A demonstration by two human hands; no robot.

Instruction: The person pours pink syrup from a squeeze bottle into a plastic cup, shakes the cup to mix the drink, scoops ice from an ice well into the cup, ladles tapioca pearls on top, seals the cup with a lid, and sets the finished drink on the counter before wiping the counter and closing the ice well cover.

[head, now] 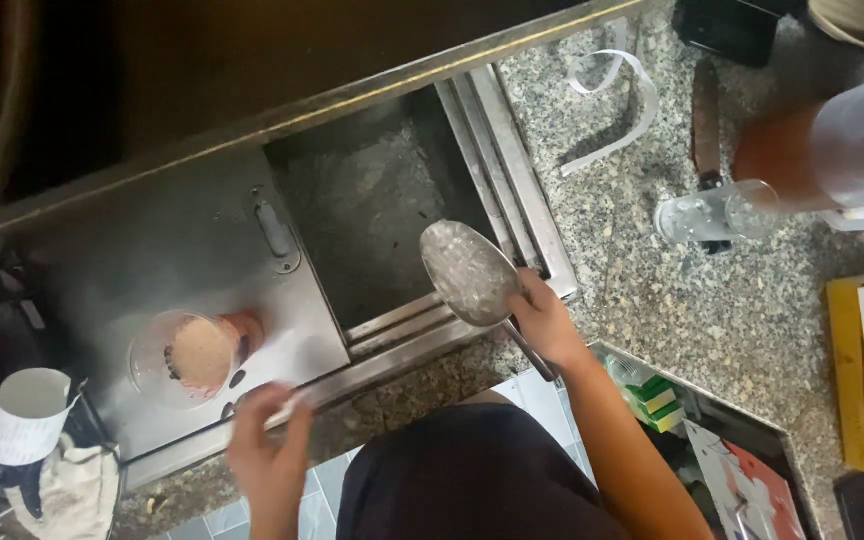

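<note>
A speckled granite bench (712, 320) fills the view, with a steel ice bin (372, 200) sunk into it. The bin's sliding lid (192, 260) covers the left half; the right half stands open. On the lid, near its front edge, sits a clear plastic cup (197, 355) with a pale brown drink inside. At the bench's far right corner stands a clear plastic jug (862, 150), and just beside it an empty glass (707, 215) lies on its side.

The right hand (547, 325) is clenched around the handle of a metal scoop (467, 270), whose bowl, filled with crushed ice, hangs over the open bin's front edge. The left hand (267, 440) hovers at the lid's front edge, just right of the cup; blur hides whether it grips anything.
</note>
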